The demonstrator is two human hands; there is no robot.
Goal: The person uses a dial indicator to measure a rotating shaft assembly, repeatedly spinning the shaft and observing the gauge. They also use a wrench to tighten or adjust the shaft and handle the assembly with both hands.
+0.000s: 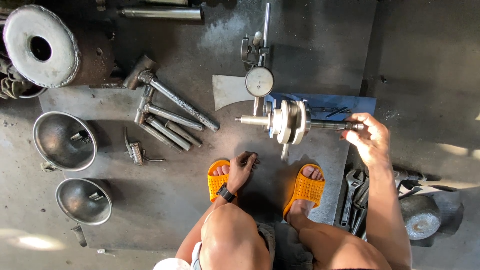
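- We see our right hand [371, 140] pinching the right-hand end of the crankshaft [290, 121], its fingers [356, 125] closed round the thin shaft tip.
- The crankshaft lies with its long axis running left to right across our view, raised above the dark metal plate [165, 190] on the floor, its two round webs in the middle and a threaded stub pointing left.
- Our left hand [242, 167] hangs lower and to the left of the shaft, well apart from it, wrist bearing a dark watch; its fingers are loosely curled and hold nothing that we can make out.
- So the right hand is the one on the part; the left stub end is the free end, lying up and slightly right of our left fingers.
- A dial gauge [259, 81] on its stand sits just behind the crankshaft, its stem reaching down towards the left web.
- Our feet in orange sandals [306, 189] rest just below the shaft.
- Further left lie several long bolts [170, 120] and two metal bowls [65, 141]; spanners [353, 197] lie beside our right foot.
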